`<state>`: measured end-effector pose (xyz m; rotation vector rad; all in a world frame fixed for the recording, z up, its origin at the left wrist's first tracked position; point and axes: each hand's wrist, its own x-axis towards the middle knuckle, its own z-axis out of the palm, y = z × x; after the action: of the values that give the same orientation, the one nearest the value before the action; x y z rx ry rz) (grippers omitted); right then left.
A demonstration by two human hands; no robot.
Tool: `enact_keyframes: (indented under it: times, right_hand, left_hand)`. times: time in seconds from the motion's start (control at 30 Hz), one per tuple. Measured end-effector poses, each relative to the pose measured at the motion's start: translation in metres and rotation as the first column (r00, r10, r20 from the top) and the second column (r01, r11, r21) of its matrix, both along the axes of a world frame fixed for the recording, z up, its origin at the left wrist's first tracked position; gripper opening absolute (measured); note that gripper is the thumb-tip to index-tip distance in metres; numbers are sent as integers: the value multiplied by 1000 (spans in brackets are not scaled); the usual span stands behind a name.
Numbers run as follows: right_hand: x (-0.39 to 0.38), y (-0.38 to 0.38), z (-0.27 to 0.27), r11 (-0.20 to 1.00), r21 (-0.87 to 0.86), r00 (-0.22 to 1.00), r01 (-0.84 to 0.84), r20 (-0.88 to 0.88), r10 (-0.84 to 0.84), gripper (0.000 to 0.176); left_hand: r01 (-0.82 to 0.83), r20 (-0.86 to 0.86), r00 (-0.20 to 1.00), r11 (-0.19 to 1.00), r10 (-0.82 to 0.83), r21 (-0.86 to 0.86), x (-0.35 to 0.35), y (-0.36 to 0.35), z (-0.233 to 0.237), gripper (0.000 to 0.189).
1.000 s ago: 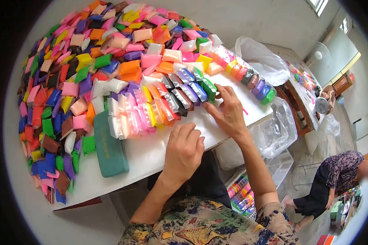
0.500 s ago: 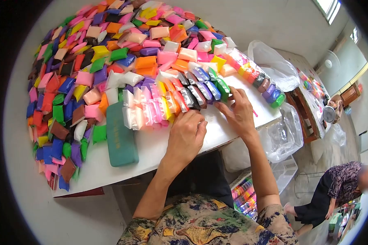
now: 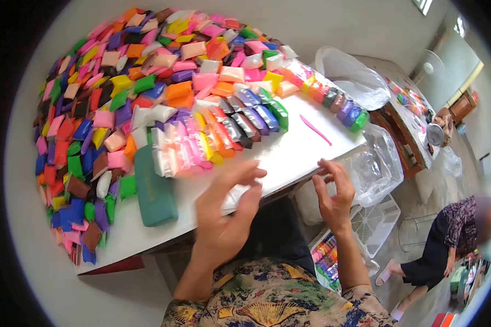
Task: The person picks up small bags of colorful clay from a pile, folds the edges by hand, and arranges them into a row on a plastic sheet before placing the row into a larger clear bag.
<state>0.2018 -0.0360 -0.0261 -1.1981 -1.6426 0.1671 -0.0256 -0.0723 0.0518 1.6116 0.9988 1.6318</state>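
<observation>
A row of small coloured clay packets [image 3: 218,133] lies lined up on the white table [image 3: 289,155], from white and pink on the left to green on the right. My left hand [image 3: 229,210] hovers over the table's near edge, fingers apart, blurred, holding nothing. My right hand [image 3: 335,193] is raised off the table's right corner, fingers spread, empty. Both hands are a short way in front of the row and apart from it. A thin pink stick [image 3: 315,129] lies on the table beyond my right hand.
A large heap of mixed colour packets [image 3: 120,82] covers the far and left table. A green case [image 3: 154,191] lies left of the row. A filled packet strip [image 3: 327,95] and clear plastic bags [image 3: 376,166] sit at the right. Another person [image 3: 453,240] bends at the far right.
Both hands have pulled back from the packet row toward me and lifted off the table, fingers now apart. The pink stick, covered before by my right hand, is exposed.
</observation>
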Motion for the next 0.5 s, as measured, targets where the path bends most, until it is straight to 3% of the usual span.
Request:
enact_keyframes:
  times: [0.07,0.13,0.23,0.33,0.5]
  right_hand:
    - [11,-16,-8,999,-13,999,35,-23,-35,28]
    - [18,-28,-20,993,-111,996,37,-81,-46,22]
    - [21,-39,-41,981,-194,991,-10,-134,-17,14]
    - [19,-51,-47,949,-308,993,-59,-119,23,11]
    - [13,-52,-51,949,-278,987,-147,-105,122,11]
  left_hand:
    - [92,266,953,975,-146,203,-2,-23,43,48]
    - [260,5,957,863,-291,434,-16,-34,55,79]
    - [289,-14,933,728,-359,621,-7,-50,78,69]
    - [293,26,909,680,-417,672,11,-55,85,64]
    - [281,66,888,651,-454,705,25,-60,86,55]
